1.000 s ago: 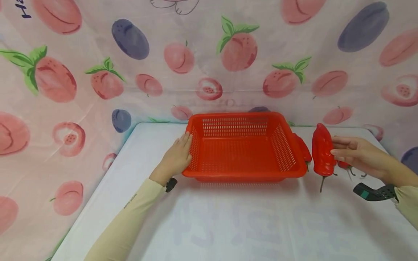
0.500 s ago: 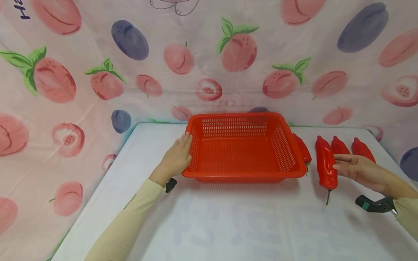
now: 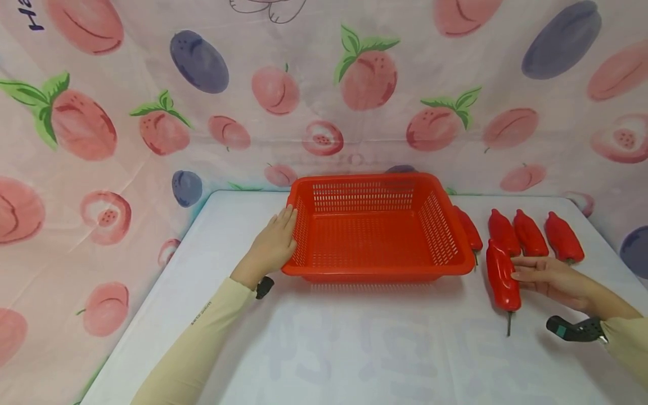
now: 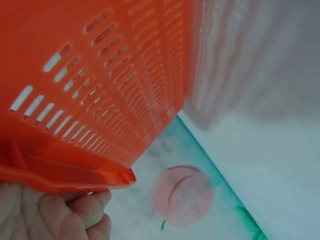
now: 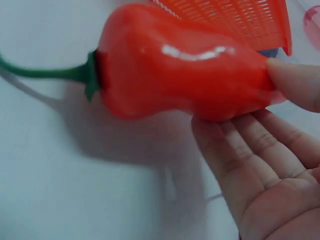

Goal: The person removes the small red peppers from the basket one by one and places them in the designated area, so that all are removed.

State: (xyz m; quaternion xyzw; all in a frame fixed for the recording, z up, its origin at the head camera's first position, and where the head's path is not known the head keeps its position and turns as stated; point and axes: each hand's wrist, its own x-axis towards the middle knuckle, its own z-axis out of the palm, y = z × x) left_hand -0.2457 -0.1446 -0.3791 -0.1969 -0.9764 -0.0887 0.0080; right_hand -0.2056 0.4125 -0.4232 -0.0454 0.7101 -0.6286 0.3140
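Observation:
In the head view my right hand (image 3: pixel 552 281) pinches a long red pepper (image 3: pixel 503 278) by its side, stem toward me. The right wrist view shows the thumb on one side of this glossy pepper (image 5: pixel 165 65) and the fingers on the other, with its shadow on the white table below. My left hand (image 3: pixel 273 242) rests on the left rim of a red plastic basket (image 3: pixel 377 274), fingers extended. In the left wrist view, the left hand (image 4: pixel 55 212) lies against the outside of the rim, beside the slotted wall (image 4: pixel 120 75). Nothing lies inside the basket.
Behind the held pepper, several red peppers (image 3: pixel 530 235) lie in a row at the right back of the white table (image 3: pixel 374 349). One more pepper (image 3: pixel 468 228) lies close against the basket's right side. A fruit-printed cloth (image 3: pixel 324 73) hangs behind the table.
My right hand has brought the pepper toward me and lower, uncovering the peppers lying behind it. The left hand and basket have stayed in place.

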